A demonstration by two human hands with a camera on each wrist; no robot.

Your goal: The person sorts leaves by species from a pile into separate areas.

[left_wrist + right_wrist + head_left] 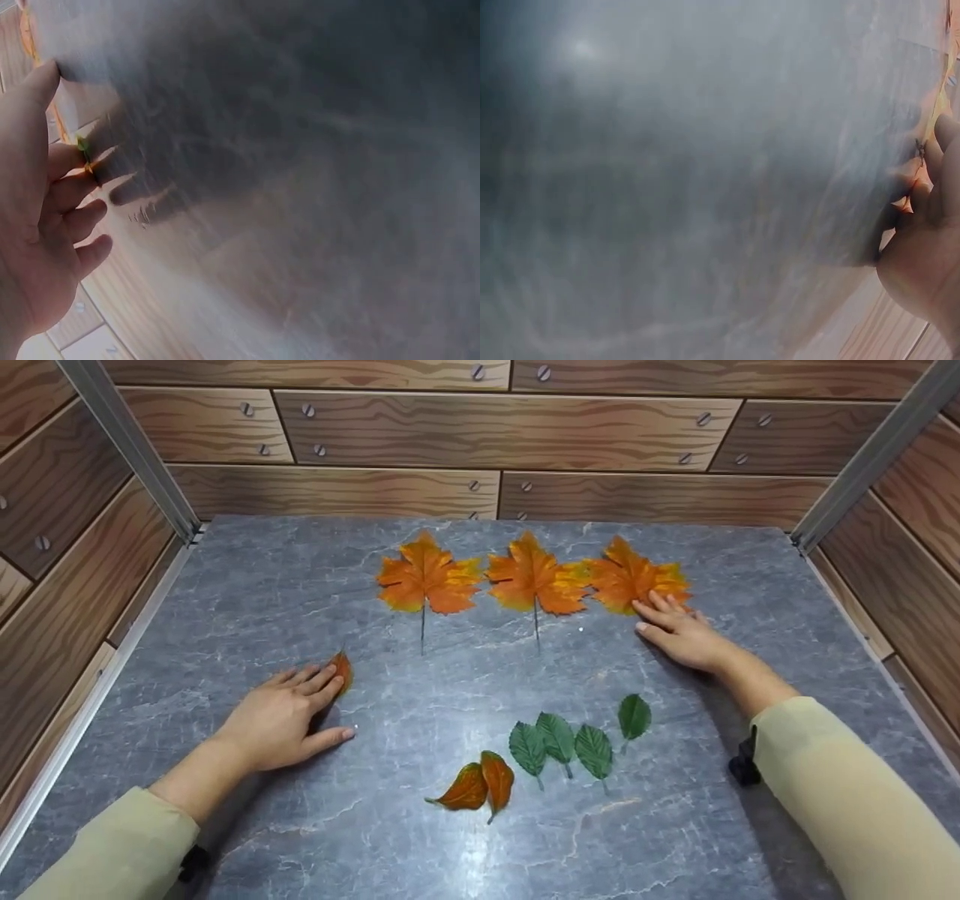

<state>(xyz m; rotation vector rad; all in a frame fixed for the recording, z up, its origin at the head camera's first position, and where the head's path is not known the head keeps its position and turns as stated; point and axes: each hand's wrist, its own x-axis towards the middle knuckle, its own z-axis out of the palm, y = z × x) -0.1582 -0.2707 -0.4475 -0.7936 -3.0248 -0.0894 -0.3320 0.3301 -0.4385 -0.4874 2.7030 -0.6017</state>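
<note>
Touching leaf (344, 673), left grip (277, 718); maple leaf (628, 574), right grip (686, 636).

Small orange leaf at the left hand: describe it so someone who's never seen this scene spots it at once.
On the grey table, find the left hand. The small orange leaf lies partly under that hand, a narrow tip pointing away from the person. Unlike the two similar leaves lying together nearer the person, this one lies apart and partly covered.
</note>
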